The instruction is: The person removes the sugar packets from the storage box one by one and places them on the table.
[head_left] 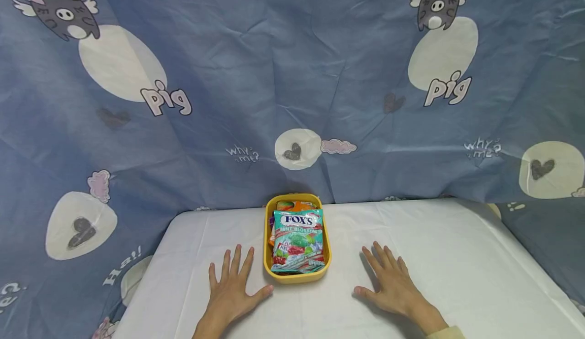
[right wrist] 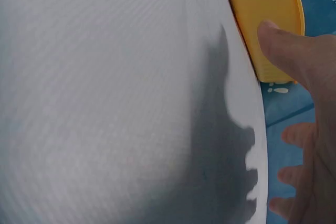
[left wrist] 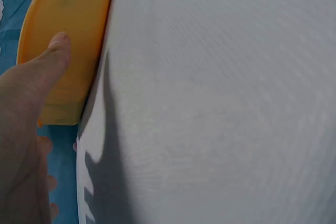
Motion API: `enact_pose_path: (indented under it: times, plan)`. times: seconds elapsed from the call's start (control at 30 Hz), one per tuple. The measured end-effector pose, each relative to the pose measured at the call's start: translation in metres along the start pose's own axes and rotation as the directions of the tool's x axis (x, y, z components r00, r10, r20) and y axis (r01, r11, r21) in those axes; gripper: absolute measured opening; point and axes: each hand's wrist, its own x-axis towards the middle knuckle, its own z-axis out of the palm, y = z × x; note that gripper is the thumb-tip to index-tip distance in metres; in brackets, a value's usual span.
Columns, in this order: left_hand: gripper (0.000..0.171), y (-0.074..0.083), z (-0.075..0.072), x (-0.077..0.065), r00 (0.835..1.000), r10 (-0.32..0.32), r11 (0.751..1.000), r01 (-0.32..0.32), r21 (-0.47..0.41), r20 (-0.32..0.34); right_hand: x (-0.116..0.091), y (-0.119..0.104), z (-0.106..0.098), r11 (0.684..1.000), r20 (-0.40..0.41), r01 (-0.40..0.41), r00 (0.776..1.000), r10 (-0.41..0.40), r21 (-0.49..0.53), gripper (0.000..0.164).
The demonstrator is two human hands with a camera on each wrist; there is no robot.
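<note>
Yellow bin (head_left: 299, 279): on the tabletop (head_left: 457, 257).
Left hand (head_left: 232, 293): left of the bin, your fingers spread wide, holding nothing.
Right hand (head_left: 393, 284): right of the bin, likewise spread, unladen.
Candy bag (head_left: 298, 247): inside the bin, visible only in your head view; wrist views show the bin's outer wall.
</note>
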Motion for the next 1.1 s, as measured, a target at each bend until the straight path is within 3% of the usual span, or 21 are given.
enact_pose_path:
  times: [0.4,0.5,0.6,0.67,0.77,0.83,0.9,1.0,1.07,1.1]
  plan:
    - [0.103,0.002,0.003,0.01,0.999,0.028,1.0,-0.028,0.001,-0.027,0.004,0.007,-0.005,0.999,-0.038,0.033,0.999,-0.032,0.008,0.089]
    - [0.084,0.003,-0.001,0.012,0.999,0.051,0.994,-0.052,-0.091,-0.006,0.007,0.011,-0.006,0.998,-0.1,0.05,0.994,-0.046,0.043,0.08]
    - [0.059,0.006,-0.008,0.016,0.998,0.065,0.964,-0.06,-0.258,0.009,0.01,0.015,-0.008,0.986,-0.185,0.068,0.982,-0.04,0.149,0.062]
    - [0.05,0.009,-0.011,0.021,0.999,0.054,0.922,-0.049,-0.385,0.002,0.013,0.018,-0.01,0.968,-0.22,0.07,0.975,-0.016,0.24,0.049]
    - [0.047,0.013,-0.009,0.031,0.999,-0.001,0.823,-0.021,-0.567,-0.039,0.015,0.018,-0.012,0.927,-0.236,0.074,0.972,0.016,0.368,0.039]
    - [0.046,0.017,-0.005,0.038,0.997,-0.034,0.723,-0.021,-0.69,-0.066,0.016,0.017,-0.013,0.894,-0.234,0.078,0.972,0.031,0.442,0.036]
    - [0.046,0.023,0.001,0.044,0.994,-0.078,0.604,-0.011,-0.797,-0.073,0.016,0.013,-0.012,0.863,-0.228,0.088,0.973,0.032,0.498,0.035]
    - [0.046,0.031,0.011,0.048,0.985,-0.162,0.448,0.02,-0.894,-0.059,0.015,0.005,-0.008,0.817,-0.199,0.097,0.98,0.023,0.568,0.034]
    - [0.048,0.036,0.017,0.049,0.978,-0.205,0.371,0.052,-0.927,-0.027,0.014,0.0,-0.004,0.782,-0.173,0.091,0.985,0.023,0.616,0.033]
    - [0.051,0.039,0.019,0.049,0.976,-0.217,0.352,0.064,-0.934,-0.015,0.014,-0.001,-0.002,0.759,-0.158,0.085,0.987,0.023,0.646,0.032]
